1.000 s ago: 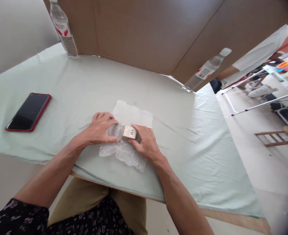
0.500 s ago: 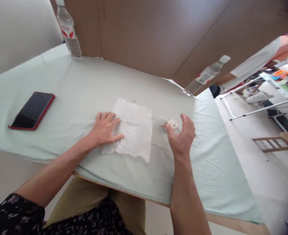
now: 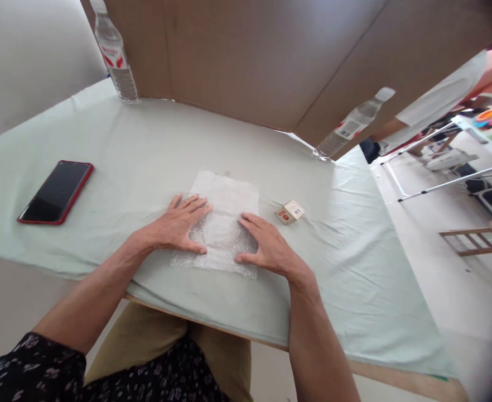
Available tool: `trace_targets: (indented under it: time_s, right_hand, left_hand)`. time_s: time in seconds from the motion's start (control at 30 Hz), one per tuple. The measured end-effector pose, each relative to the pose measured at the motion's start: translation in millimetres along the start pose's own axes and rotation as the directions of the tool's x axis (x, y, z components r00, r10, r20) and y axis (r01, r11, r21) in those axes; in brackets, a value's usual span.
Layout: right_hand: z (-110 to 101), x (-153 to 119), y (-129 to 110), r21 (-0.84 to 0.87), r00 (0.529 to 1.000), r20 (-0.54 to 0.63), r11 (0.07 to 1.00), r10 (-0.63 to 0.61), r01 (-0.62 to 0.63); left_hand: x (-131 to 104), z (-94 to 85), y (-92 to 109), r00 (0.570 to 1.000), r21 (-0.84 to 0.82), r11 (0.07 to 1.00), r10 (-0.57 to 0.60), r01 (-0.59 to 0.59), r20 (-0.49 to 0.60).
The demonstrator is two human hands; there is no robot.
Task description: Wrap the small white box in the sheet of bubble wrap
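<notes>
Spread and gripping nothing, the fingers of the left hand (image 3: 174, 229) at 9 o'clock and the right hand (image 3: 271, 244) at 3 o'clock rest on opposite sides of a translucent, roughly square bubble-wrap sheet (image 3: 224, 223), though how firmly they press is hard to tell. The step looks like smoothing it flat, and the next move seems to call for light, even pressure, clear of the small cream cardboard box with red print (image 3: 290, 212) just off the sheet at 3 o'clock. Farther out, a black-screened phone in a red case (image 3: 56, 192) lies towards 9 o'clock on pale green cloth (image 3: 179, 139).
</notes>
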State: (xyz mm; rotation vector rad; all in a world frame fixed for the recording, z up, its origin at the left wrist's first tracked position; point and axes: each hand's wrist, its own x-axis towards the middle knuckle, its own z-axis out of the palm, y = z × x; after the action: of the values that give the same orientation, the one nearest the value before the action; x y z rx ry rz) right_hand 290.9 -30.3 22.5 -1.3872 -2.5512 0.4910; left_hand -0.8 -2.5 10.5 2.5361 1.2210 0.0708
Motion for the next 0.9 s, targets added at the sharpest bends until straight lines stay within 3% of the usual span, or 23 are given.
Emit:
trace_targets:
  time_s: [0.07, 0.1, 0.13, 0.2, 0.23, 0.27, 0.33, 0.43, 0.53, 0.67, 0.77, 0.83, 0.9]
  right_hand:
    - [-4, 0, 4, 0.023, 0.986, -0.168, 1.0, 0.007, -0.004]
    - [-5, 0, 8, 0.032, 0.953, -0.298, 0.999, 0.046, -0.038]
    - [-7, 0, 14, 0.045, 0.893, -0.436, 0.994, 0.108, -0.098]
    - [-10, -2, 29, 0.095, 0.724, -0.634, 0.957, 0.271, -0.275]
    - [-11, -3, 37, 0.129, 0.652, -0.67, 0.921, 0.355, -0.369]
    - [-12, -5, 46, 0.158, 0.611, -0.662, 0.878, 0.435, -0.452]
    - [-12, -7, 60, 0.201, 0.587, -0.588, 0.804, 0.556, -0.56]
    - [-12, -6, 63, 0.293, 0.59, -0.538, 0.79, 0.602, -0.539]
    - [-12, -1, 41, 0.403, 0.617, -0.597, 0.857, 0.513, -0.322]
    - [3, 11, -3, 0.371, 0.756, -0.584, 0.926, 0.294, -0.074]
    - [23, 18, -23, 0.241, 0.903, -0.423, 0.97, 0.072, 0.036]
    - [32, 20, -27, 0.168, 0.949, -0.315, 0.985, 0.004, 0.051]
    - [35, 20, -27, 0.134, 0.961, -0.276, 0.99, 0.001, 0.037]
  left_hand:
    - [-1, -1.4, 1, 1.0, -0.016, 1.0, -0.01, 0.01, -0.016]
    - [-1, -1.9, 1, 0.999, -0.027, 0.999, -0.018, 0.017, -0.035]
    - [-1, -2.4, 1, 0.998, -0.039, 0.999, -0.028, 0.025, -0.06]
    - [-2, -3.2, 1, 0.993, -0.056, 0.998, -0.045, 0.04, -0.106]
    - [-2, -3.5, 1, 0.992, -0.059, 0.997, -0.049, 0.042, -0.119]
    - [-2, -3.9, 0, 0.991, -0.059, 0.997, -0.051, 0.044, -0.125]
    - [-2, -4.3, 0, 0.991, -0.053, 0.997, -0.054, 0.048, -0.121]
    - [-2, -4.0, 2, 0.992, -0.044, 0.997, -0.072, 0.067, -0.106]
    - [-1, -2.3, 4, 0.992, -0.047, 0.996, -0.076, 0.072, -0.096]
    - [1, 1.0, 4, 0.993, -0.05, 0.998, -0.054, 0.049, -0.101]
    - [2, 2.8, 3, 0.994, -0.046, 0.998, -0.054, 0.05, -0.099]
    - [2, 2.9, 3, 0.994, -0.042, 0.998, -0.054, 0.05, -0.094]
    - [2, 2.0, 3, 0.995, -0.041, 0.998, -0.052, 0.049, -0.089]
